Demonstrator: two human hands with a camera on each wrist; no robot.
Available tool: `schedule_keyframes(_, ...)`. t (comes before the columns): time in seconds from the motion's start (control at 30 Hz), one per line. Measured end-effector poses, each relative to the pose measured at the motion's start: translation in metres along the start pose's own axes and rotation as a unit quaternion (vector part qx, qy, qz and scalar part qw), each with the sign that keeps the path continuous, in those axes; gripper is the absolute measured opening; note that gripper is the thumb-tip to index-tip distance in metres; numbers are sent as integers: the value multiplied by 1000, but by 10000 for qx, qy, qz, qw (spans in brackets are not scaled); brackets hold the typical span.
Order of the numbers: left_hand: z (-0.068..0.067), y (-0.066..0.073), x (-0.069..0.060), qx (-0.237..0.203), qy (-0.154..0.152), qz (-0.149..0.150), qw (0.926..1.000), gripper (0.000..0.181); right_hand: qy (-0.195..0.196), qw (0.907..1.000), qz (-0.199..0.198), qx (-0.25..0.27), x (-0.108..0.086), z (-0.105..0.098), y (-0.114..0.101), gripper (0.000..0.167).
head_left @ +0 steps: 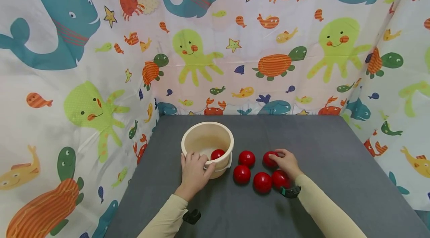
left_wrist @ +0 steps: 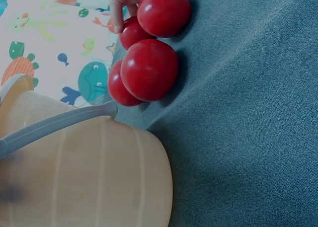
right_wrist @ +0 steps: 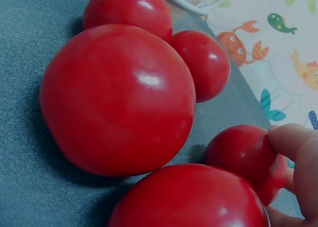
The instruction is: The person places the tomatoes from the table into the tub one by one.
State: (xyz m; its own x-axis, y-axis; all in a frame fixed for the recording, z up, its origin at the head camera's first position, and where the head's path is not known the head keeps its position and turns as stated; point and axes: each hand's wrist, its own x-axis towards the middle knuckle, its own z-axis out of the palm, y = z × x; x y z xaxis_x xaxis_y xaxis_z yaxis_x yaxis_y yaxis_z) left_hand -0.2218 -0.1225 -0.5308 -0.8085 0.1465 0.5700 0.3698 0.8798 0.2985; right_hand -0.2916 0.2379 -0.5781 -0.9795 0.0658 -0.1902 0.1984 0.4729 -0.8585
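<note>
A cream bucket [head_left: 220,167] with a pale handle [left_wrist: 64,121] stands upright on the dark table. Its near rim is held by my left hand [head_left: 195,172], fingers over the edge; the left wrist view shows the bucket's side but not this hand. Inside lies one glossy red ball [head_left: 217,154]. Right of the bucket, my right hand [head_left: 285,162] pinches another red ball [right_wrist: 243,160] between thumb and fingers, low at the tabletop. Other red balls sit close by: one behind [head_left: 246,159], one nearest the bucket [head_left: 242,174], one in front [head_left: 262,182] and one under the right wrist [head_left: 281,179].
The grey cloth-covered table [head_left: 302,133] is bordered at the back and sides by a curtain [head_left: 228,92] printed with sea animals. A dark band [head_left: 290,192] circles the right wrist, and a black device [head_left: 192,216] sits at the left wrist.
</note>
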Motion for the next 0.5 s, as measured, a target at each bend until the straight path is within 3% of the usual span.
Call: schedule_keyframes(0.5,1,-1,0,92,27,62,9999,26,27,9977,213,648,2,0,2,56)
